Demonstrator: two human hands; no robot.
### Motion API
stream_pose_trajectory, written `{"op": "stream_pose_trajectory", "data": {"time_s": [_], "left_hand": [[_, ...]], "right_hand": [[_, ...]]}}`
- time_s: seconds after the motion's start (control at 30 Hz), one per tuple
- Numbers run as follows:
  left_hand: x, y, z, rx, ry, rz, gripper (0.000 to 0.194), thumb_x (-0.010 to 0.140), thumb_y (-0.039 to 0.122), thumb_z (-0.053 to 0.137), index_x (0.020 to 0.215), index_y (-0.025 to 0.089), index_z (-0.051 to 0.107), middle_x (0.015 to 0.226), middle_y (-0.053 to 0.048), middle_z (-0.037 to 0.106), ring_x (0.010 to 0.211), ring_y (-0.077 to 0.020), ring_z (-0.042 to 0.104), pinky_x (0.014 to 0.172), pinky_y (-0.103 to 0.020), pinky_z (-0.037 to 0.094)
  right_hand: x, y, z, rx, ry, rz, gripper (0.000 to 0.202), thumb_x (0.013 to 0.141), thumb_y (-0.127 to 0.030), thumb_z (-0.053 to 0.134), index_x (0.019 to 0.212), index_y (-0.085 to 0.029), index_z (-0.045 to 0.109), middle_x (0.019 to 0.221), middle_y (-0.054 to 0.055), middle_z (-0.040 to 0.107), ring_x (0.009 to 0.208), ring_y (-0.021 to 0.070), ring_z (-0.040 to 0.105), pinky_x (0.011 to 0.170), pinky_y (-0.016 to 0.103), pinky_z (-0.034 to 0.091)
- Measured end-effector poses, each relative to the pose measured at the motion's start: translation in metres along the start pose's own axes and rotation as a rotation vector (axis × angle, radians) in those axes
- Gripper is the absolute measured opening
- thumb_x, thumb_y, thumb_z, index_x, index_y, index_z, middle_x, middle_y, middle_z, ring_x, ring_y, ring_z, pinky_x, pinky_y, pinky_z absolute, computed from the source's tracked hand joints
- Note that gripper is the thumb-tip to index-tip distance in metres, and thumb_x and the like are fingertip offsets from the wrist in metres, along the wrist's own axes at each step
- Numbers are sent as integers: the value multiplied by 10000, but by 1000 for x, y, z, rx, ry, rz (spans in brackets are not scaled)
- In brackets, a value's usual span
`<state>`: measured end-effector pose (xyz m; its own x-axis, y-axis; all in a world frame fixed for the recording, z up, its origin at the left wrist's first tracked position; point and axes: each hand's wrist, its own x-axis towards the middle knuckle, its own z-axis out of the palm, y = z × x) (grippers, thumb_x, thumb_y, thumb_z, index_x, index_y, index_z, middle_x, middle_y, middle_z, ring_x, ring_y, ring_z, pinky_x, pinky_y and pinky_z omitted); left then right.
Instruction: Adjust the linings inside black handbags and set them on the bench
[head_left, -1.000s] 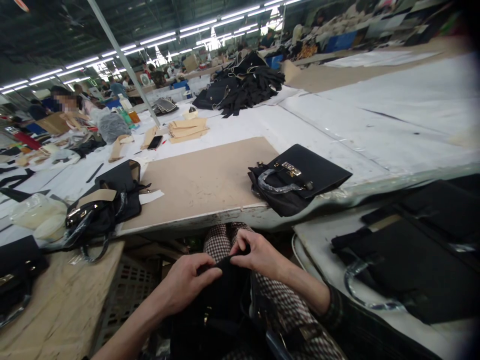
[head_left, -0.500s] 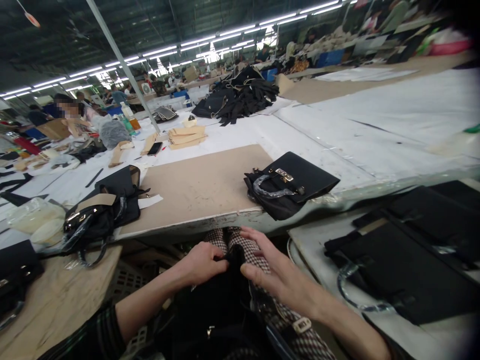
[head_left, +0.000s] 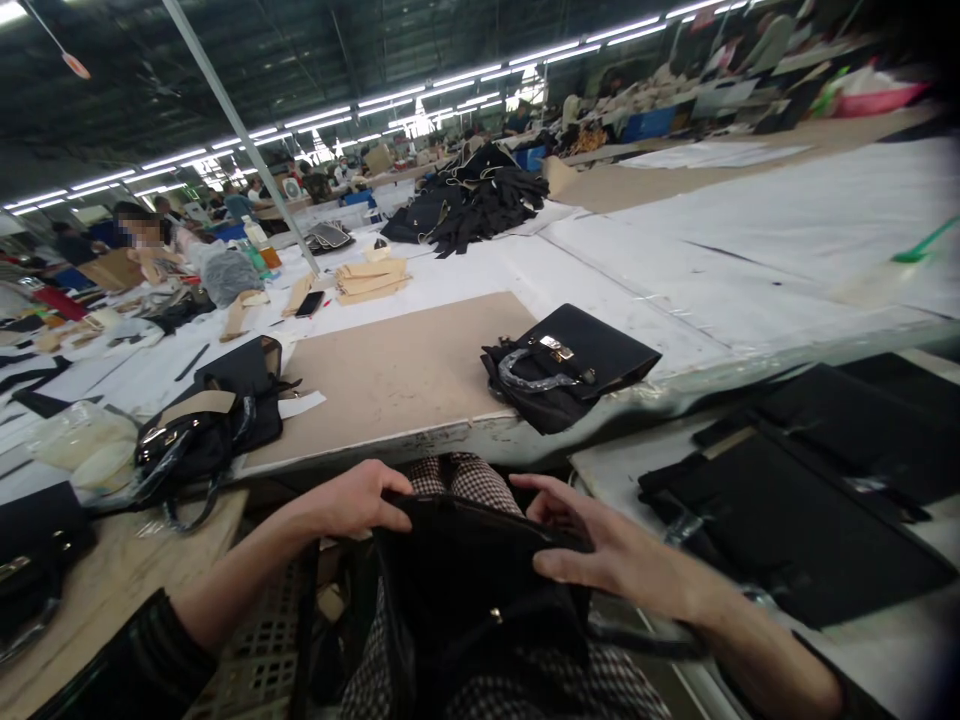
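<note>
A black bag lies on my lap over checked trousers, its wide top edge spread across and a small gold fitting on its side. My left hand pinches the bag's upper left corner between thumb and fingers. At the upper right edge, my right hand has its thumb on the black material and its fingers apart. Beyond my hands, another black handbag with a gold clasp and plastic-wrapped handle rests at the table's front edge.
Black bags lie on a surface at the right. Further handbags sit at the left. A brown board, a phone, tan pieces and a black heap are on the white table. People work far off.
My hands have moved apart, and the bag between them is now spread wide instead of bunched. The view has shifted slightly.
</note>
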<state>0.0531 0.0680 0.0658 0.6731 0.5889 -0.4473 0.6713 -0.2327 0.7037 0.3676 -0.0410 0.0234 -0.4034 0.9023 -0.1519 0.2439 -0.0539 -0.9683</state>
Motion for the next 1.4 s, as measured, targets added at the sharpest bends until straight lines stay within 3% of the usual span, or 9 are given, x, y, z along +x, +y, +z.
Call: {"op": "stream_pose_trajectory", "data": {"time_s": [0.13,0.3,0.43,0.57,0.73,0.9,1.0,1.1,1.4], "left_hand": [[-11,-4,-15,-71,-208,106,182,733,309,746,872,190,745,862,29,667,847,-160,583,793,-223,443],[-3,-19,-2,-89,-145,24,277,706,247,728,978,196,710,937,32,670,903,-176,585,813,-233,449],[4,-9,5,-200,-134,20,496,751,306,719,1236,242,634,1178,7,668,1076,-224,587,931,-277,439],[16,0,12,-222,-126,22,375,818,391,655,1147,218,698,1103,-5,709,1027,-247,618,881,-283,462],[28,-4,21,-155,-39,9,342,861,424,590,1072,205,748,1001,-2,737,950,-243,632,834,-270,465],[30,-8,21,-173,-40,28,340,878,396,584,1127,218,733,1021,-3,734,986,-239,629,862,-267,462],[30,-9,21,-179,-33,27,320,876,398,594,1100,221,738,1013,0,732,980,-238,630,867,-269,461],[29,-9,22,-189,-34,28,301,876,397,596,1065,215,744,988,1,730,974,-239,632,860,-270,462],[27,-8,22,-168,-14,20,314,876,391,584,1054,189,745,989,-11,735,966,-237,628,845,-267,465]], "right_hand": [[23,20,-8,244,-198,11,656,770,-376,753,1368,-275,504,1159,49,614,1096,250,586,917,356,501],[40,38,5,349,-137,54,597,765,-354,745,1323,-270,552,1211,48,628,1153,259,579,969,375,484],[40,32,8,268,-99,41,459,803,-372,710,1237,-253,623,1148,42,672,1078,258,618,931,376,503],[41,29,12,151,8,29,344,801,-352,720,1124,-240,686,1057,25,679,988,237,628,866,345,514],[37,33,18,117,99,28,313,805,-316,736,1102,-240,671,1001,10,656,952,207,616,849,313,504],[35,30,22,-115,266,-208,219,834,-255,720,1015,-248,598,1098,26,575,1048,199,564,945,332,474],[34,26,23,-299,254,-287,116,892,-218,651,990,-255,599,1140,41,543,1079,198,553,960,331,466],[32,23,23,-407,251,-286,155,913,-207,627,1054,-268,608,1154,45,549,1063,196,564,924,318,483],[28,20,24,-443,250,-256,21,908,-242,650,919,-236,667,1101,30,578,1017,190,578,877,310,482]]}}
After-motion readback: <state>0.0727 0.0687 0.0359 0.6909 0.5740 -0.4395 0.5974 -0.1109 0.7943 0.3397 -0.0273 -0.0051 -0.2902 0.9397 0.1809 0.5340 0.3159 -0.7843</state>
